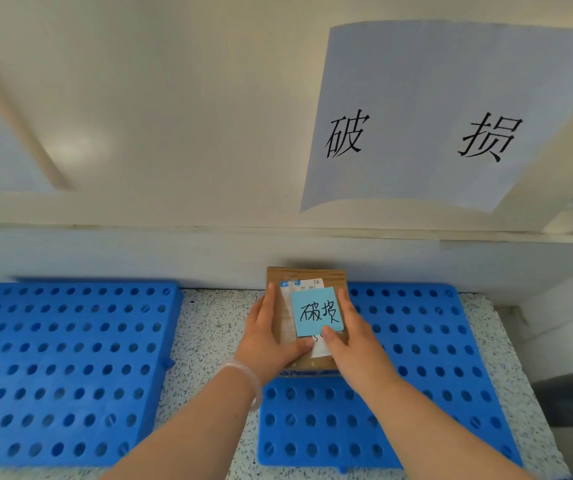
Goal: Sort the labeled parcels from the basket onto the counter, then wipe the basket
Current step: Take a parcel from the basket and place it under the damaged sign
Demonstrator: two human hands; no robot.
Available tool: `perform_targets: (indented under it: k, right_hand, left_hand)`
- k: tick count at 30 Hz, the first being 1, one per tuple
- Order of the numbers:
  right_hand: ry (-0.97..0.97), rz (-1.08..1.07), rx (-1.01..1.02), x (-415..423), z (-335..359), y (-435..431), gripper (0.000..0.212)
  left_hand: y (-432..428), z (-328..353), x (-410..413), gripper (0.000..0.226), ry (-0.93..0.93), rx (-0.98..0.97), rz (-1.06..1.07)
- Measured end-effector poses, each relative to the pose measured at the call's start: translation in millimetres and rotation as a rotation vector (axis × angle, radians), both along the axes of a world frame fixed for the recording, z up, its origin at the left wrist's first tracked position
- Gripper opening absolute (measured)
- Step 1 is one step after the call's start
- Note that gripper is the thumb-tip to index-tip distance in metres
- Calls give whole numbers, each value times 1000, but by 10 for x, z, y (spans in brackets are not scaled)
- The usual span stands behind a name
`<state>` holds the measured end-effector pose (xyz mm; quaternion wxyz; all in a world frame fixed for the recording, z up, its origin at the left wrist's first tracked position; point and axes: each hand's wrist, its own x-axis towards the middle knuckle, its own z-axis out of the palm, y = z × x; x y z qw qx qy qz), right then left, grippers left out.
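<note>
1. Both my bare arms reach forward from the bottom and come close together at the hands.
2. My left hand (271, 341) holds the left side of the parcel (307, 274). Its fingers (268, 306) lie along the edge, and its thumb sits on top.
3. My right hand (356, 344) holds the right side. Its thumb presses on top, and its fingers run along the edge.
</note>
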<state>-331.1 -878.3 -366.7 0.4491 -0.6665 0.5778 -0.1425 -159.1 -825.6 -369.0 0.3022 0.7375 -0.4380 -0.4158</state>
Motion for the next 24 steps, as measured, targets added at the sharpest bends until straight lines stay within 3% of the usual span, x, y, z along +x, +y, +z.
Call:
perform_targets:
  k: [18,24]
  right_hand:
    - [-24,6,-16,60,-62,-164,72]
    - [28,35,-54,7,48,-145,76]
  left_hand:
    - [-162,-2,70,119,-67,16,-28]
    - [-125,132,44,114,-206,64,-67]
